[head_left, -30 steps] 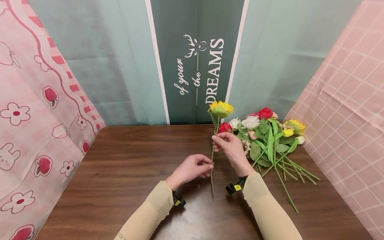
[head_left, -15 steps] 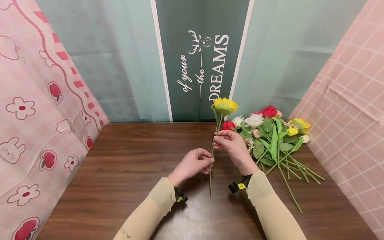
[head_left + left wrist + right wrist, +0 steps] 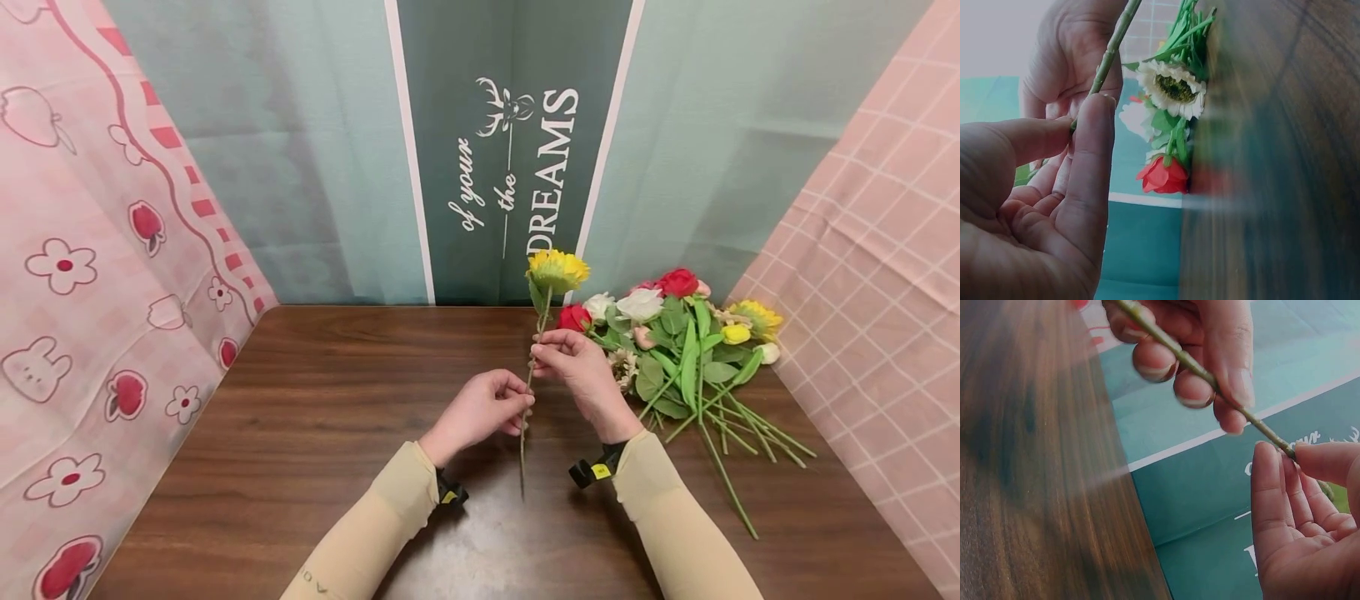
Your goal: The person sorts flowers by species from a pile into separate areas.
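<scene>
A yellow artificial sunflower (image 3: 558, 271) stands nearly upright over the table, leaning slightly right at its head. My left hand (image 3: 483, 410) pinches its thin green-brown stem (image 3: 1191, 362) between thumb and fingers, with the bare lower end hanging below. Higher up, just under the leaf, my right hand (image 3: 585, 375) pinches the same stem between thumb and index finger. In the left wrist view the left thumb and index fingertip meet on the stem, and the right hand (image 3: 1079, 50) is behind. The right wrist view has the left hand's fingers (image 3: 1194, 390) curled around the lower stem.
To the right lies a pile of artificial flowers: a red rose (image 3: 575, 318), a white rose (image 3: 639, 305), a yellow tulip (image 3: 736, 334), another sunflower (image 3: 759, 318) and a cream daisy (image 3: 1175, 87), their stems pointing forward. Cloth walls surround the brown wooden table (image 3: 337, 375).
My left hand has moved a little up the stem, closer to the right hand. The sunflower leans slightly more to the right. The head view has shifted slightly; the flower pile lies as before.
</scene>
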A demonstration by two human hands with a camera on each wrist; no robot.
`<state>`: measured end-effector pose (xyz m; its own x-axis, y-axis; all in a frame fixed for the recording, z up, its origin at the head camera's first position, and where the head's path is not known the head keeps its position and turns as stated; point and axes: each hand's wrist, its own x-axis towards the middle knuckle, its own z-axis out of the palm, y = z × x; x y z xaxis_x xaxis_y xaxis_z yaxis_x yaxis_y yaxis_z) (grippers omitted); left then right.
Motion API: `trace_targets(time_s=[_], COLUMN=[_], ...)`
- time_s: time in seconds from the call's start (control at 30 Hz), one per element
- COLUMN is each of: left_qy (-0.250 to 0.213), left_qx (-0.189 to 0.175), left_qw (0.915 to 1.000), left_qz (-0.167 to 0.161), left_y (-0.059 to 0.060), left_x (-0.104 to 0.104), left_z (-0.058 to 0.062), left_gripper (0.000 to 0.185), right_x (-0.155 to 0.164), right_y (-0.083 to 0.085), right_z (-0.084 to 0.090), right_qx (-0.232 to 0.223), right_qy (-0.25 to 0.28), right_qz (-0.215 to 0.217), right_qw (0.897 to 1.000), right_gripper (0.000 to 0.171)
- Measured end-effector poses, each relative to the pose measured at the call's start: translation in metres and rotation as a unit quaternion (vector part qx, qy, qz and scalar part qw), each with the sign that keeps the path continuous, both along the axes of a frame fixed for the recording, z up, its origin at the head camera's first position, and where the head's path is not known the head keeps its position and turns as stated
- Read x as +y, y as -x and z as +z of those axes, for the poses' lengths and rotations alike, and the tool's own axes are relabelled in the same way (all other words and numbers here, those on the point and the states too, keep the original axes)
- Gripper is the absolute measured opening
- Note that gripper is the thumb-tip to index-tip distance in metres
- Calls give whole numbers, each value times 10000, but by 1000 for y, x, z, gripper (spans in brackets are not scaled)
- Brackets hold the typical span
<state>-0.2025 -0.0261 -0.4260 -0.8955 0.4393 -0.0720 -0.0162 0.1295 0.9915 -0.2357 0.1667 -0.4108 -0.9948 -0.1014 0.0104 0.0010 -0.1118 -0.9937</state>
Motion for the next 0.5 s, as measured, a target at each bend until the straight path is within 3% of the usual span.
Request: trace_targets(time_s=[0.17,0.3,0.4,0.5], left_qy=[357,1118,1933,2779], left_qx=[99,153,282,398], left_qw=[9993,9928,9775,9535], left_qz=[94,406,798,1098], left_y=[6,17,24,25], left_x=[-25,-75,-133,-196], left_z=[4,9,10,10], left_gripper=[13,11,11,12], right_x=[-2,-3,-5,-8], right_y=[1,-1,-3,-5], right_z=[-3,-3,-2,-2], right_qx=[170,320,527,793], right_qy=[-143,-855,-1672,-2558], right_qz=[143,244,351,434], right_qw=[9997,9955,9839,9625], right_gripper=[34,32,32,35])
